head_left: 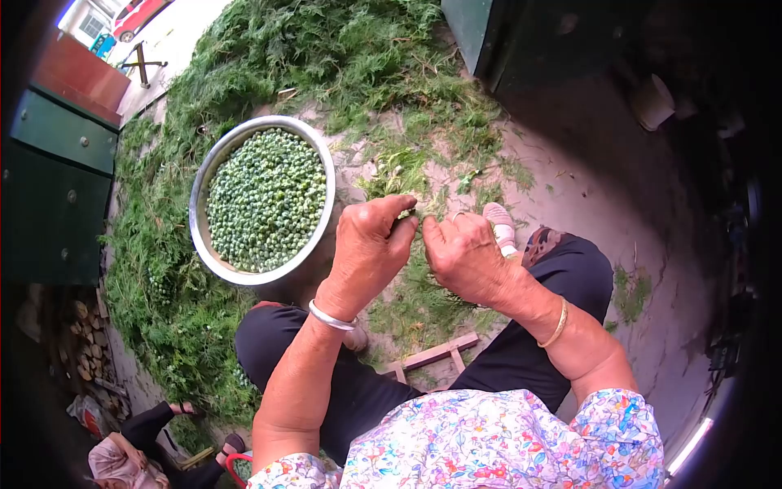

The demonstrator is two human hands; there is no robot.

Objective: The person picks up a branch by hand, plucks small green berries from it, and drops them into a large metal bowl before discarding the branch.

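Note:
My left hand (371, 248), with a silver bangle at the wrist, is closed in a pinch. A small bit of green sprig (406, 214) shows between its thumb and forefinger. Close by on the right is my right hand (468, 257), its fingertips pressed together and nearly meeting the left ones. Whatever it pinches is hidden. To the left of my hands stands a wide metal basin (330, 183), filled with small round green cones or berries (265, 200). Loose feathery evergreen clippings (399, 171) lie on the ground beyond my fingers.
Cut evergreen branches (301, 57) spread across the floor around the basin. A wooden frame (436, 354) lies between my legs. Green metal doors (61, 187) stand left, with stacked firewood (90, 338) below. Another person (126, 460) sits at lower left. A pale bucket (653, 103) is at upper right.

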